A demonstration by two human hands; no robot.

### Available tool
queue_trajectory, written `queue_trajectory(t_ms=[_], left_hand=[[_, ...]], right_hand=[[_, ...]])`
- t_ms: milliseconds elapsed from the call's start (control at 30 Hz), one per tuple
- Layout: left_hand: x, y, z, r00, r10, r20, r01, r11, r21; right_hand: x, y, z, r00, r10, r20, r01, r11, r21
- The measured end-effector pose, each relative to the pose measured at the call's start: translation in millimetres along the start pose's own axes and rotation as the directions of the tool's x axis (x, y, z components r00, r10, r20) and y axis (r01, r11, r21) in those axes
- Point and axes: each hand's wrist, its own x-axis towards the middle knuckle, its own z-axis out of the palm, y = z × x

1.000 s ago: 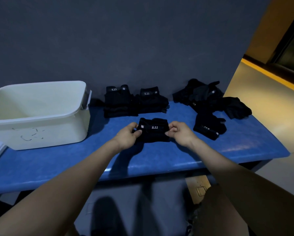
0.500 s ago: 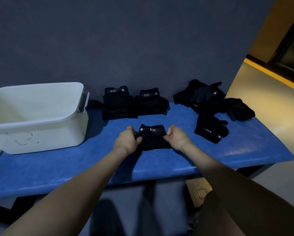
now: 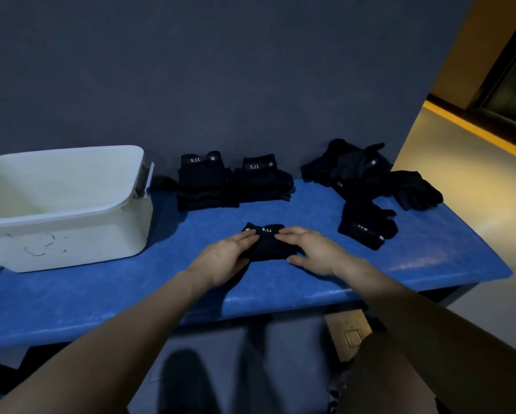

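The folded black 5.11 glove (image 3: pixel 267 246) lies in the middle of the blue desk (image 3: pixel 131 288). The left hand (image 3: pixel 223 258) and right hand (image 3: pixel 313 252) press on its ends, their fingers nearly straight.

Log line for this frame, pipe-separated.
left hand presses folded black gloves | right hand presses them | blue table | white tub, folded stacks, loose gloves nearby
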Motion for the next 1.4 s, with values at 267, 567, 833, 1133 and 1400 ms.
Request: queue_trajectory(t_ms=[267,567,833,1133,1400], left_hand=[[-3.8,-30.7,-10.4,0.987,-0.109,-0.120,0.126,0.981,0.150],[-15.4,-76.6,-26.8,0.906,-0.294,-0.303,0.310,0.951,0.004],[-9.4,-95.0,-20.6,0.905,-0.353,-0.240,0.373,0.927,0.043],[-7.7,-76.0,-35.7,0.894,-0.383,-0.233,0.407,0.911,0.065],[28.1,-14.7,-51.8,0.925,-0.196,-0.325,0.237,0.967,0.092]], right_hand=[[37.1,-38.7,10.4,0.995,-0.015,-0.096,0.013,1.000,-0.019],[102.0,-87.5,19.3,0.992,-0.112,-0.056,0.112,0.994,-0.003],[115.7,-96.6,30.0,0.996,-0.083,-0.030,0.084,0.996,0.005],[106.5,-88.0,12.8,0.997,-0.071,0.023,0.071,0.997,0.037],[65.2,-37.4,-18.3,0.986,0.060,-0.158,-0.045,0.994,0.100]])
